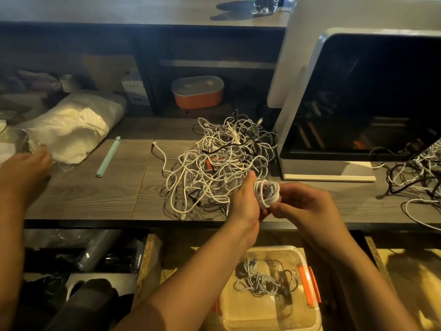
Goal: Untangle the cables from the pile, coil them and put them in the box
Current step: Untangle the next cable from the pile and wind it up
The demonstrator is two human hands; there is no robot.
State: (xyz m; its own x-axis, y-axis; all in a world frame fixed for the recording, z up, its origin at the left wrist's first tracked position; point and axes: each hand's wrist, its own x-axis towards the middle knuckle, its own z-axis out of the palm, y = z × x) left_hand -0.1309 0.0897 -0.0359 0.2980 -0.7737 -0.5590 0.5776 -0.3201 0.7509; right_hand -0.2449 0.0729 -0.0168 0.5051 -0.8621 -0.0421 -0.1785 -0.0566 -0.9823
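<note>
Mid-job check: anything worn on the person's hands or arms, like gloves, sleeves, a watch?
No. The left hand and right hand are bare: no gloves, rings or watch visible. Both forearms run uncovered to the frame's edge; no sleeves in view.

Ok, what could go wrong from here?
The coiled white cable held between the left hand and right hand looks untied, so it may spring open when released. It sits close to the pile, where a loose end could snag. The box already holds loose cables that might tangle with it.
</note>
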